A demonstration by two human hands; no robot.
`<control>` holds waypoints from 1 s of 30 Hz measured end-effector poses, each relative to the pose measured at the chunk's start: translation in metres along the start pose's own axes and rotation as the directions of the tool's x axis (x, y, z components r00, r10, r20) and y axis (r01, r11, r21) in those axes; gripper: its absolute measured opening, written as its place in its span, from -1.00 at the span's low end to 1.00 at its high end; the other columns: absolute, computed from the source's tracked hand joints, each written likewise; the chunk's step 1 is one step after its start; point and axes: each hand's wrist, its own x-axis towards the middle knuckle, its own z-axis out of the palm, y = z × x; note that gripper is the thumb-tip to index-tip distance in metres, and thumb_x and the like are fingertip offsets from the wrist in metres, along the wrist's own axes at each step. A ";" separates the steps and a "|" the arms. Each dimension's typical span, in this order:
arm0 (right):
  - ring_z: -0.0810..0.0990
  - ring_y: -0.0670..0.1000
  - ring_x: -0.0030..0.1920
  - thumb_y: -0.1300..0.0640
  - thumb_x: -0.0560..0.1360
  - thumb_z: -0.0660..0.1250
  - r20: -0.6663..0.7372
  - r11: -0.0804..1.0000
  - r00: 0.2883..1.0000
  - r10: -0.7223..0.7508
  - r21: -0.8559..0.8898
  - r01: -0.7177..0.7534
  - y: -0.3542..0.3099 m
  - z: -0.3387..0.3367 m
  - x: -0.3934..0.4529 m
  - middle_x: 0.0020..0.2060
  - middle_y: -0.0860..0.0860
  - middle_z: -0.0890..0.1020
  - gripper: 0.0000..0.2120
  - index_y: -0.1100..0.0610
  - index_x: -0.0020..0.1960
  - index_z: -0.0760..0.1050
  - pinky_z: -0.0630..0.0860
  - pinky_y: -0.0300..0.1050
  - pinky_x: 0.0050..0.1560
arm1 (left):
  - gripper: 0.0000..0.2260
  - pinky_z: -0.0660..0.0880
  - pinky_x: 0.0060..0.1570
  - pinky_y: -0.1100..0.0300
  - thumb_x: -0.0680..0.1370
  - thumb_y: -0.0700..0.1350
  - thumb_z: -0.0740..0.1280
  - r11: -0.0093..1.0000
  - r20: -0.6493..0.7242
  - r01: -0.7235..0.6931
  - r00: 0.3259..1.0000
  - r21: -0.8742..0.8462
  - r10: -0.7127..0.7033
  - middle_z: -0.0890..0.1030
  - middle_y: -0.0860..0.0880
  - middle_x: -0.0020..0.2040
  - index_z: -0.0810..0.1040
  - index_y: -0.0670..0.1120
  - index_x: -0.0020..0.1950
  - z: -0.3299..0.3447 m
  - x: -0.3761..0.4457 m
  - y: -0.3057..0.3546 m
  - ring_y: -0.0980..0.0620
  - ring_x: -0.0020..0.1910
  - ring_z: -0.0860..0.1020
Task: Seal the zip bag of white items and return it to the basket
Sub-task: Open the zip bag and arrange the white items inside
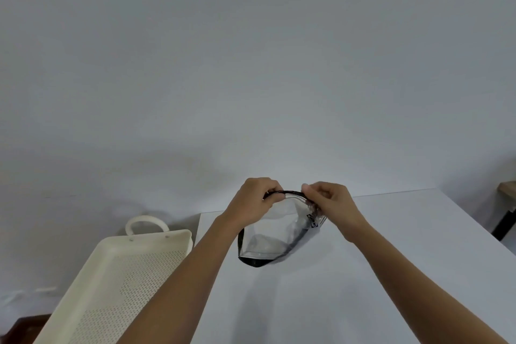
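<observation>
We are in the sealing step: both hands hold the zip bag up by its top, its black-trimmed bottom resting on or just above the white surface, near that surface's far left corner. Our left hand has its fingers clenched on the left end of the dark zip strip, and our right hand pinches the right end, thumb on top. Between the two grips the strip bows upward in an arc, and it looks to us as though the mouth is not fully pressed shut, though the strip is too thin here to be sure. The white items inside show only as pale shapes through the clear plastic. The cream perforated basket sits off the surface's left edge, beside the left forearm and apart from the bag, with its loop handle at the far end. Next, we judge, the strip needs pulling straight and pressing closed along its whole length, end to end, before one hand carries the bag leftward and lowers it into the basket.
</observation>
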 end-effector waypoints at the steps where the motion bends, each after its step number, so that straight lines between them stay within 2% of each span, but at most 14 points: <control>1: 0.55 -0.01 -0.28 -0.19 0.35 0.45 0.111 0.991 0.990 0.086 0.088 -0.096 0.001 -0.006 -0.001 -0.31 0.01 0.63 -0.62 0.16 -0.22 0.64 0.50 -0.19 -0.16 | -0.91 0.49 -0.21 0.21 0.55 -0.11 0.34 1.000 -0.009 0.005 1.000 -0.007 -0.005 0.58 0.13 -0.28 0.63 -0.03 -0.11 -0.001 0.000 -0.001 0.10 -0.32 0.57; 3: 0.57 0.00 -0.21 -0.09 0.36 0.46 0.338 0.954 0.918 0.205 0.142 -0.265 0.004 -0.016 -0.005 -0.24 0.03 0.63 -0.72 0.14 -0.18 0.62 0.51 -0.12 -0.02 | -0.89 0.48 -0.27 0.26 0.57 -0.13 0.30 1.000 -0.019 0.011 1.000 -0.019 -0.011 0.60 0.09 -0.27 0.61 -0.03 -0.10 -0.001 0.000 -0.002 0.13 -0.37 0.57; 4: 0.58 -0.02 -0.20 0.00 0.37 0.48 0.408 0.942 0.883 0.231 0.133 -0.308 0.007 -0.018 -0.006 -0.23 0.03 0.63 -0.78 0.15 -0.14 0.61 0.51 -0.13 0.00 | -0.88 0.47 -0.29 0.27 0.58 -0.14 0.29 1.000 -0.022 0.008 1.000 -0.019 -0.008 0.59 0.09 -0.28 0.60 -0.04 -0.11 0.000 0.001 -0.003 0.14 -0.38 0.55; 6: 0.57 -0.05 -0.24 0.21 0.40 0.48 0.460 0.941 0.861 0.218 0.136 -0.311 0.013 -0.019 -0.008 -0.29 0.01 0.61 -0.90 0.18 -0.15 0.58 0.54 -0.20 -0.07 | -0.86 0.47 -0.30 0.23 0.59 -0.16 0.27 1.000 -0.032 -0.002 0.999 -0.017 0.001 0.57 0.08 -0.28 0.58 -0.08 -0.14 0.002 0.002 -0.003 0.12 -0.40 0.53; 7: 0.56 -0.06 -0.27 0.30 0.42 0.45 0.453 0.942 0.870 0.196 0.158 -0.295 0.015 -0.018 -0.009 -0.34 -0.01 0.60 -0.90 0.17 -0.20 0.55 0.55 -0.24 -0.12 | -0.85 0.48 -0.30 0.20 0.60 -0.16 0.26 1.000 -0.035 -0.003 0.999 -0.016 0.002 0.57 0.07 -0.28 0.57 -0.10 -0.15 0.003 0.002 -0.003 0.11 -0.41 0.53; 9: 0.53 -0.09 -0.34 0.37 0.45 0.41 0.394 0.957 0.907 0.146 0.176 -0.231 0.017 -0.016 -0.010 -0.41 -0.04 0.58 -0.77 0.12 -0.29 0.51 0.54 -0.27 -0.20 | -0.81 0.48 -0.33 0.21 0.61 -0.17 0.24 1.000 -0.039 0.000 0.999 -0.014 0.000 0.56 0.05 -0.28 0.55 -0.14 -0.16 0.005 0.002 -0.004 0.10 -0.43 0.52; 11: 0.50 -0.09 -0.39 0.34 0.43 0.45 0.288 0.982 0.951 0.110 0.118 -0.149 0.016 -0.014 -0.010 -0.43 -0.03 0.56 -0.74 0.08 -0.33 0.51 0.49 -0.27 -0.29 | -0.79 0.47 -0.36 0.23 0.62 -0.20 0.20 1.000 -0.046 0.002 0.999 -0.019 -0.003 0.55 0.05 -0.30 0.53 -0.14 -0.19 0.006 0.002 -0.005 0.13 -0.45 0.51; 15: 0.49 -0.11 -0.45 0.22 0.33 0.55 0.045 0.987 0.999 0.005 -0.160 0.002 0.015 -0.011 -0.006 -0.46 -0.09 0.58 -0.75 0.01 -0.37 0.52 0.37 -0.33 -0.37 | -0.76 0.56 -0.35 0.14 0.62 -0.19 0.19 0.998 -0.074 0.033 0.997 -0.049 -0.036 0.53 0.06 -0.33 0.51 -0.05 -0.22 0.006 0.001 -0.005 0.16 -0.46 0.54; 19: 0.47 0.01 -0.44 0.23 0.34 0.49 -0.125 0.936 0.988 -0.089 -0.349 0.040 0.016 -0.001 -0.003 -0.32 0.15 0.63 -0.84 0.16 -0.31 0.51 0.34 -0.19 -0.39 | -0.81 0.62 -0.28 0.01 0.61 -0.17 0.22 0.996 -0.078 0.066 0.994 -0.065 -0.071 0.57 0.02 -0.30 0.56 -0.10 -0.16 0.006 0.000 -0.007 0.14 -0.43 0.59; 21: 0.50 0.01 -0.43 0.24 0.34 0.47 -0.125 0.925 0.986 -0.112 -0.375 0.058 0.015 0.002 -0.001 -0.29 0.18 0.65 -0.85 0.15 -0.31 0.50 0.33 -0.19 -0.41 | -0.91 0.60 -0.21 0.08 0.58 -0.08 0.29 0.998 -0.043 0.038 0.998 -0.043 -0.040 0.61 0.07 -0.23 0.59 -0.03 -0.03 0.005 0.000 -0.005 0.13 -0.31 0.63; 23: 0.52 0.02 -0.40 0.24 0.33 0.47 -0.085 0.938 0.991 -0.105 -0.339 0.071 0.011 0.005 -0.001 -0.28 0.23 0.65 -0.87 0.15 -0.30 0.52 0.35 -0.18 -0.35 | -0.82 0.54 -0.09 0.16 0.54 0.01 0.35 1.000 0.003 -0.023 1.000 0.015 0.023 0.64 0.09 -0.11 0.58 0.04 0.12 0.003 0.002 -0.003 0.08 -0.15 0.62; 25: 0.54 0.03 -0.33 0.24 0.33 0.49 -0.026 0.970 0.997 -0.074 -0.234 0.066 0.007 0.005 0.000 -0.27 0.28 0.65 -0.89 0.17 -0.28 0.56 0.39 -0.12 -0.23 | -0.81 0.51 -0.05 0.14 0.53 0.00 0.37 0.999 0.000 -0.053 0.999 0.015 0.053 0.62 0.05 -0.07 0.59 0.03 0.13 0.004 0.003 -0.001 0.04 -0.11 0.60; 27: 0.58 0.00 -0.30 0.24 0.35 0.51 0.062 0.997 0.998 -0.016 -0.080 0.020 0.003 0.001 -0.002 -0.31 0.20 0.67 -0.90 0.17 -0.26 0.59 0.44 -0.16 -0.21 | -0.91 0.53 -0.10 0.10 0.54 -0.04 0.37 0.999 -0.073 -0.048 0.996 -0.014 0.047 0.60 0.02 -0.11 0.62 -0.02 0.00 0.004 0.004 0.002 0.02 -0.20 0.61; 30: 0.56 -0.05 -0.28 0.10 0.39 0.50 0.296 0.973 0.950 0.100 0.168 -0.155 0.004 -0.009 -0.008 -0.28 0.06 0.64 -0.89 0.12 -0.21 0.62 0.49 -0.26 -0.22 | -0.88 0.49 -0.29 0.22 0.57 -0.08 0.35 0.998 -0.161 -0.013 0.987 -0.064 0.003 0.58 0.05 -0.25 0.59 -0.08 -0.13 0.002 0.005 0.002 0.08 -0.39 0.62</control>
